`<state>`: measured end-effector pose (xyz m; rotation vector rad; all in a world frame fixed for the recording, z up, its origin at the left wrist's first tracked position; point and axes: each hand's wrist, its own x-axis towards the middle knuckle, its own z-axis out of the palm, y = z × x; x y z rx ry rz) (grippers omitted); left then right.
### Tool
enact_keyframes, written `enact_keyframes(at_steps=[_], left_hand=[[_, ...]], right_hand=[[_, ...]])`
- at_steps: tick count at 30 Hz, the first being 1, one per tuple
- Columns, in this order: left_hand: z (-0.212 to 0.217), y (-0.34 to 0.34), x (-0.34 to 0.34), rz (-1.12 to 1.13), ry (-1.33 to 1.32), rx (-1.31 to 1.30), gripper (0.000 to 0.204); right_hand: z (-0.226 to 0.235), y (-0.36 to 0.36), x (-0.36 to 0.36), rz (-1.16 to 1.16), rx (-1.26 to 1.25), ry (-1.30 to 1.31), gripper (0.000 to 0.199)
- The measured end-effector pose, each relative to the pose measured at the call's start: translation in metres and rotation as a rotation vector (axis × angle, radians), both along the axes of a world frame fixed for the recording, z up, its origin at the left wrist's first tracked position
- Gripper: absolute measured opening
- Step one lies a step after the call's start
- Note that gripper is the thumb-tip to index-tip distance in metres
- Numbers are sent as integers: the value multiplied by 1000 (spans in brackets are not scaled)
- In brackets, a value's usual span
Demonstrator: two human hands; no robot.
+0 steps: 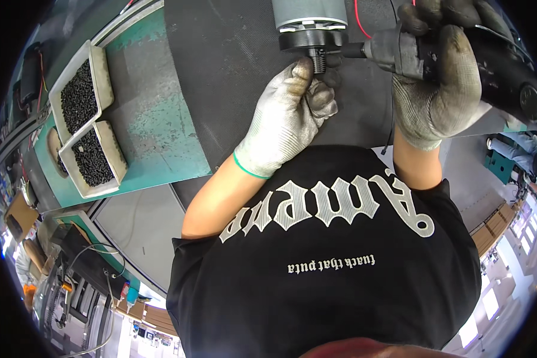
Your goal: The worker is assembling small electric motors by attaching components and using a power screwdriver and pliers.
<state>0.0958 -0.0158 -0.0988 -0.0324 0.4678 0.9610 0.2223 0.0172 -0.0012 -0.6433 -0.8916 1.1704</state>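
My left hand [287, 116], in a grey knit glove, pinches the threaded black shaft [318, 59] that sticks out of a black flange under a grey cylindrical motor body [309, 13] on the dark mat. My right hand [438, 77], also gloved, grips a black power screwdriver [507, 77] held sideways. Its tip [355, 51] points left at the black flange [313, 39], touching or almost touching it.
Two white trays [101, 71] full of small black screws sit on the green bench [161, 137] at the left. A red wire [359, 18] runs beside the motor. Cables and tools lie at lower left. My black shirt fills the lower middle.
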Motion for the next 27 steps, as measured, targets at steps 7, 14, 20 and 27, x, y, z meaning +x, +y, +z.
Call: enact_keyframes(at_steps=[7,14,20,27], left_hand=[[-3,-3,2,77,37,138,21],[-6,-3,-3,26,132,185,26],[-10,2,-7,-20,126,196,29],[-2,5,-12,-21,252,187,30]], right_hand=[[0,-1,-5,-240,7,-287,53],[-10,11,-3,-127,194,-391,49],[-18,23,2,-36,378,-495,46],[-36,23,43,-197,674,-1124,39]])
